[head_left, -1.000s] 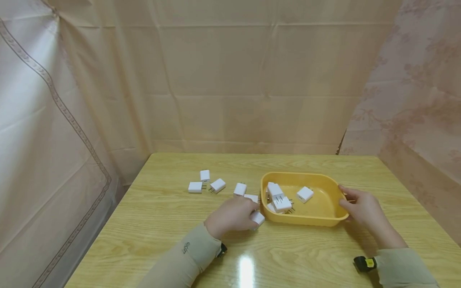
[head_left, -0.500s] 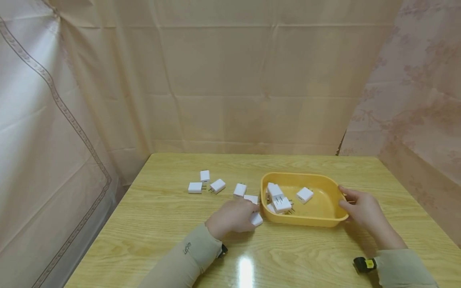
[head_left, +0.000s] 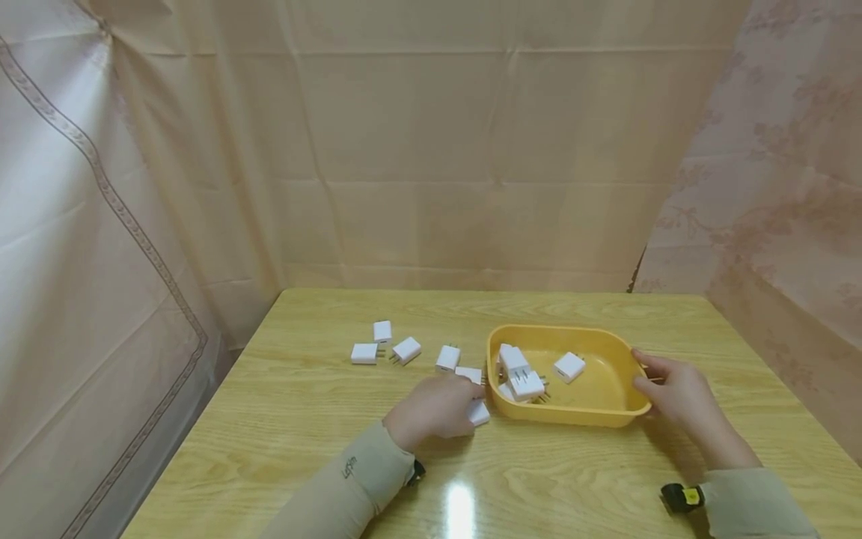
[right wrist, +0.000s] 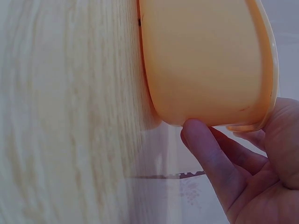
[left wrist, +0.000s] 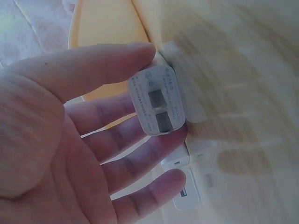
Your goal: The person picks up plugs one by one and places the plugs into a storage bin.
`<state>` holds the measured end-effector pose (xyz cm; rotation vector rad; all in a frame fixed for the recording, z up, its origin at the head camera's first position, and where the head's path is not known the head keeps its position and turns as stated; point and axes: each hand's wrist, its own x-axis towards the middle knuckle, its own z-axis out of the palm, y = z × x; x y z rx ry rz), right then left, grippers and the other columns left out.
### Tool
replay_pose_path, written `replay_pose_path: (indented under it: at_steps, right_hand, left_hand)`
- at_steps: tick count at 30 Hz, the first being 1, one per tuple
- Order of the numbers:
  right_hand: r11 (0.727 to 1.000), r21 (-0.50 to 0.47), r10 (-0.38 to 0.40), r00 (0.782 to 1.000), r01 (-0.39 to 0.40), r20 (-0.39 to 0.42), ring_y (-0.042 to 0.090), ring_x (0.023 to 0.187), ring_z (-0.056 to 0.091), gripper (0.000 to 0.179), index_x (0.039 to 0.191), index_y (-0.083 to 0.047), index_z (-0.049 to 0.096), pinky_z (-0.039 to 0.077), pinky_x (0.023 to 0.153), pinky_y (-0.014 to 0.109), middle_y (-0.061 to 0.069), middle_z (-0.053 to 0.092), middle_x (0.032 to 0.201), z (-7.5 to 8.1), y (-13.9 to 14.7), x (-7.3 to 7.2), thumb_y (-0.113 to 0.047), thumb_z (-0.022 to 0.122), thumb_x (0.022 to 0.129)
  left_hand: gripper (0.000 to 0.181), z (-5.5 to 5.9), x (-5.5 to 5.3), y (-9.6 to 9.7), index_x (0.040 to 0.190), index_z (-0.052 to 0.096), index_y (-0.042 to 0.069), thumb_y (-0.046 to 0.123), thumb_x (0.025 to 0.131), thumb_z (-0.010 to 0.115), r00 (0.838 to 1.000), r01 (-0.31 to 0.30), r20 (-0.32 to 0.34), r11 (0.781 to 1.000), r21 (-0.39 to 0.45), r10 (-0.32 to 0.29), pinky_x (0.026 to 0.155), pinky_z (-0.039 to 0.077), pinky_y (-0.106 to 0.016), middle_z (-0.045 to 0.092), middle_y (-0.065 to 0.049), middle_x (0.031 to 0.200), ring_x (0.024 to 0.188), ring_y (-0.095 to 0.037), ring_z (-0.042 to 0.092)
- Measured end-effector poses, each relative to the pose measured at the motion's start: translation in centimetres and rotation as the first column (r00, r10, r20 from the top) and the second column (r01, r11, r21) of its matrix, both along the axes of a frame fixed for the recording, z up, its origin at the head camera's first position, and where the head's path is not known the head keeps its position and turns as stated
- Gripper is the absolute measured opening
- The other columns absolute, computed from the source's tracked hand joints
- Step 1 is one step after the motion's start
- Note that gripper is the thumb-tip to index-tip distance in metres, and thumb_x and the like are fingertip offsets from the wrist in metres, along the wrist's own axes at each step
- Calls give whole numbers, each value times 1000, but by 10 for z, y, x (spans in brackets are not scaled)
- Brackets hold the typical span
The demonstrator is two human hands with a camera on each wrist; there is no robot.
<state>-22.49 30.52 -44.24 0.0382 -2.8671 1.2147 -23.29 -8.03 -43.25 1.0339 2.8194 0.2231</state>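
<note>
Pale wood-grain table point(head_left: 289, 449), beige cloth point(head_left: 404, 165) hung behind, floral cloth point(head_left: 781, 187) at R, whitish cloth point(head_left: 74, 262) w/ patterned band at L. Bright glare point(head_left: 461, 509) near the front edge. Blk device w/ yellow label point(head_left: 682, 497) by the R cuff.

Close in: L hand point(head_left: 434, 410) is hemmed in. Wht charger w/ prongs twd the tub point(head_left: 468, 375) sits right at its fingers, another wht charger point(head_left: 447, 358) just beyond; the tub wall stands just R. Farther L, 3 more loose: upper point(head_left: 381, 332), lower point(head_left: 364, 353), slanted point(head_left: 406, 350), near each other.

Yellow tub point(head_left: 606, 382): rounded corners, at least 4 chargers point(head_left: 527, 385) in it, most piled at the L end, one point(head_left: 569, 367) alone nr the middle. R hand point(head_left: 683, 393) grips its R end, thumb & fingers on the wall.

L hand pinches the held charger point(left wrist: 157, 100) b/w thumb & fingers, just outside the tub's near-L corner. It's wht, boxy, rounded corners; the end facing the wrist cam has 2 dk rectangular prongs, w/ small grey print around, too blurry to read.
</note>
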Motion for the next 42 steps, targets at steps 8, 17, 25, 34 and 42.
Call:
replay_pose_path:
  at_steps: [8, 17, 25, 34, 42]
  right_hand:
    - [1000, 8, -3, 1000, 3, -7, 28, 83, 68, 58, 149, 8, 41, 60, 57, 34, 39, 59, 123, 0, 0, 1, -9, 59, 96]
    - [1000, -13, -11, 1000, 11, 13, 30, 87, 68, 59, 151, 6, 40, 60, 59, 34, 40, 58, 125, 0, -1, 0, -8, 60, 97]
    - [1000, -15, -11, 1000, 12, 22, 29, 86, 68, 59, 152, 6, 39, 60, 59, 35, 40, 57, 126, 0, 0, 0, -9, 60, 98]
    - [1000, -9, -1, 1000, 0, -14, 29, 84, 69, 58, 150, 7, 41, 60, 57, 35, 40, 59, 121, -2, -1, 2, -8, 59, 97]
    - [1000, -14, -1, 1000, 1, -26, 29, 82, 69, 58, 149, 9, 42, 60, 56, 35, 39, 61, 119, -3, -1, 1, -8, 58, 95]
  left_hand:
    - [32, -1, 1, 0, 117, 72, 20, 17, 85, 76, 1000, -5, -12, 1000, -19, 5, 67, 46, -29, 68, 7, 103, 81, -8, 55]
    - [40, 1, 1, -2, 123, 73, 19, 16, 83, 78, 1000, -6, -16, 1000, -7, 6, 72, 50, -30, 70, 5, 110, 90, -8, 60]
    - [41, 5, 2, -4, 125, 72, 19, 18, 84, 79, 1000, -9, -23, 999, 33, 10, 79, 52, -31, 70, 6, 116, 98, -8, 63]
    - [36, 9, 4, -5, 122, 73, 19, 20, 87, 78, 999, 9, -38, 997, 78, -6, 76, 52, -28, 70, 6, 115, 96, -7, 62]
    - [38, 22, 5, -9, 128, 71, 17, 18, 90, 75, 1000, 1, -28, 992, 130, 2, 87, 54, -32, 70, 5, 121, 107, -12, 64]
